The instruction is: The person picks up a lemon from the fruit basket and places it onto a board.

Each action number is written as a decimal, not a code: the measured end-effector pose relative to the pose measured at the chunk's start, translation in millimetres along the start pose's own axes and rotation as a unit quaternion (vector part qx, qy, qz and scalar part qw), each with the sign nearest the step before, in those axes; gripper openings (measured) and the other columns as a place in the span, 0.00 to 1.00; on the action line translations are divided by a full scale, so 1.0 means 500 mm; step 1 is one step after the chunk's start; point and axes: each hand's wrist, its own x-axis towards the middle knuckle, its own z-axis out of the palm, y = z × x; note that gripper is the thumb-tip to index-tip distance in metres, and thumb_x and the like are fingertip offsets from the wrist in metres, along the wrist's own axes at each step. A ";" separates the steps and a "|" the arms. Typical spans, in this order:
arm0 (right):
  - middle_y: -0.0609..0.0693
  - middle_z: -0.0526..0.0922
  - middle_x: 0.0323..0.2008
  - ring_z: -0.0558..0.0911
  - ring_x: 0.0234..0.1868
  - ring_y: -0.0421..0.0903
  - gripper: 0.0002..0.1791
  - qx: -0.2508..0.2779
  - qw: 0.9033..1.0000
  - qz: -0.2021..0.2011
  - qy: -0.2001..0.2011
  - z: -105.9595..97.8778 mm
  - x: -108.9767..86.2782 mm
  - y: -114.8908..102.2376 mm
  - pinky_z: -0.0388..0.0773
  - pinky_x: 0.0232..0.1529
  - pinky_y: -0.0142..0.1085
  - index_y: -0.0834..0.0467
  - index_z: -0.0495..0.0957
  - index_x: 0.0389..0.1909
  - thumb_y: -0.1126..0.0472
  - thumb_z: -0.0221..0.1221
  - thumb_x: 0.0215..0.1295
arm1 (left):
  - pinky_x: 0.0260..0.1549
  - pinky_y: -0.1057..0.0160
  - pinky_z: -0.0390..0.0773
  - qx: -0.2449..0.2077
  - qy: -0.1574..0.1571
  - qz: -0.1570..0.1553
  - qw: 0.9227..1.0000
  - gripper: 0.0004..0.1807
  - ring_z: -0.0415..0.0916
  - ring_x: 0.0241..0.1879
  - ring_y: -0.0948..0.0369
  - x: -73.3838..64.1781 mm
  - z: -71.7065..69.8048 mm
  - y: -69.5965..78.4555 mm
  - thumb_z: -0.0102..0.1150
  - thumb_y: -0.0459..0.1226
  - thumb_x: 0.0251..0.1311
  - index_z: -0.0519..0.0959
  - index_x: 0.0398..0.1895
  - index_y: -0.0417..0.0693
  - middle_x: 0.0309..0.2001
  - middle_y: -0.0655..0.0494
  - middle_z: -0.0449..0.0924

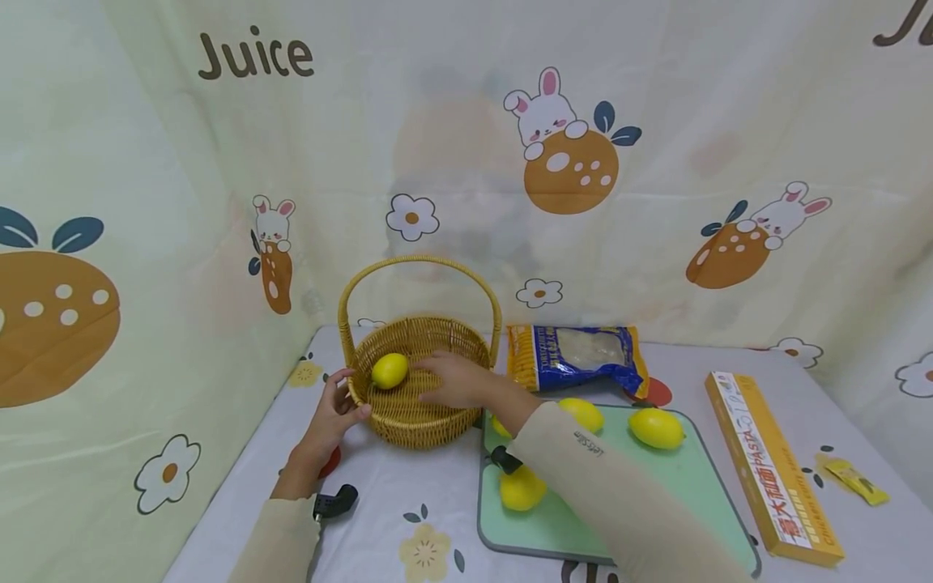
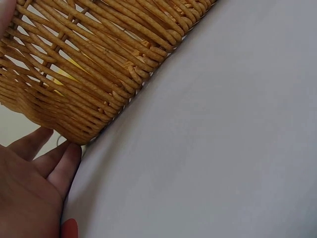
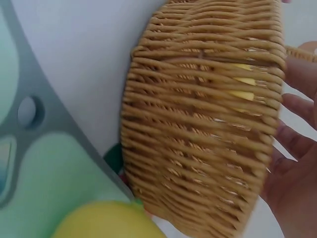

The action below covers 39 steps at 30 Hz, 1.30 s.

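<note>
A wicker basket (image 1: 419,433) with a tall arched handle stands at the back of the table. One yellow lemon (image 1: 389,371) lies inside it, toward the left. My left hand (image 1: 325,421) holds the basket's left side, thumb near the rim and fingers against the outer wall. Over the basket's inside reaches my right hand (image 1: 461,379), its fingers loosely spread, apart from the lemon and holding nothing. In the right wrist view, the fingers (image 3: 297,109) show beyond the woven wall, through which some yellow shows.
Several lemons (image 1: 658,427) lie on a green cutting board (image 1: 700,486) right of the basket, partly behind my right sleeve. Behind the board is a blue and yellow pasta bag (image 1: 583,356). Farther right are a long pasta box (image 1: 773,470) and a small yellow packet (image 1: 856,480).
</note>
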 end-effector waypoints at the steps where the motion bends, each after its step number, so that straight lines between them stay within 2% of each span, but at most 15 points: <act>1: 0.49 0.64 0.70 0.60 0.71 0.51 0.33 0.002 1.000 0.004 0.002 0.004 0.004 -0.001 0.59 0.67 0.49 0.50 0.65 0.71 0.45 0.59 0.67 | 0.67 0.48 0.55 0.000 0.001 0.000 1.000 0.40 0.51 0.71 0.43 0.000 0.000 0.001 0.63 0.38 0.63 0.49 0.71 0.53 0.74 0.35 0.47; 8: 0.53 0.62 0.71 0.61 0.70 0.52 0.35 -0.016 1.000 0.018 0.011 0.036 0.028 -0.009 0.58 0.68 0.48 0.53 0.62 0.72 0.47 0.59 0.68 | 0.66 0.47 0.55 -0.001 0.000 -0.001 1.000 0.42 0.51 0.71 0.42 -0.001 -0.001 0.002 0.64 0.39 0.62 0.48 0.72 0.51 0.74 0.35 0.46; 14: 0.52 0.58 0.72 0.60 0.71 0.51 0.35 -0.040 0.999 0.033 0.014 0.051 0.051 -0.017 0.59 0.67 0.48 0.49 0.61 0.73 0.47 0.59 0.67 | 0.67 0.48 0.55 -0.004 -0.001 -0.005 1.000 0.40 0.50 0.72 0.45 0.025 -0.013 -0.036 0.62 0.37 0.64 0.49 0.72 0.56 0.75 0.39 0.45; 17: 0.52 0.55 0.74 0.58 0.72 0.51 0.37 -0.070 0.997 0.028 0.015 0.061 0.066 -0.022 0.58 0.68 0.46 0.49 0.59 0.74 0.46 0.59 0.67 | 0.66 0.49 0.56 -0.007 0.001 0.001 1.000 0.39 0.51 0.72 0.45 0.035 -0.018 -0.053 0.61 0.36 0.64 0.49 0.72 0.59 0.75 0.40 0.46; 24: 0.50 0.47 0.76 0.52 0.74 0.52 0.42 -0.125 0.992 0.012 0.001 0.083 0.087 -0.032 0.57 0.68 0.48 0.45 0.54 0.75 0.46 0.62 0.64 | 0.66 0.47 0.56 -0.013 -0.001 0.020 1.000 0.39 0.52 0.71 0.43 0.033 -0.018 -0.066 0.61 0.35 0.65 0.49 0.72 0.57 0.75 0.38 0.46; 30: 0.49 0.43 0.77 0.50 0.74 0.54 0.48 -0.153 0.988 0.012 -0.013 0.085 0.094 -0.036 0.59 0.68 0.48 0.44 0.48 0.77 0.45 0.64 0.62 | 0.66 0.46 0.55 -0.020 -0.002 0.031 0.999 0.37 0.52 0.71 0.43 0.032 -0.019 -0.063 0.60 0.34 0.64 0.51 0.70 0.57 0.74 0.38 0.48; 35: 0.49 0.41 0.77 0.47 0.75 0.55 0.50 -0.151 0.988 0.000 -0.030 0.088 0.101 -0.035 0.61 0.66 0.48 0.42 0.44 0.78 0.50 0.66 0.62 | 0.67 0.46 0.54 -0.014 0.000 0.026 1.000 0.37 0.51 0.71 0.43 0.032 -0.018 -0.063 0.60 0.34 0.64 0.52 0.70 0.57 0.74 0.37 0.47; 39: 0.52 0.45 0.76 0.53 0.73 0.54 0.49 -0.148 0.989 0.013 -0.021 0.094 0.107 -0.033 0.67 0.63 0.45 0.40 0.46 0.77 0.58 0.65 0.61 | 0.67 0.46 0.54 -0.010 0.003 0.027 1.000 0.37 0.50 0.71 0.42 0.029 -0.017 -0.064 0.61 0.33 0.64 0.52 0.70 0.57 0.74 0.37 0.47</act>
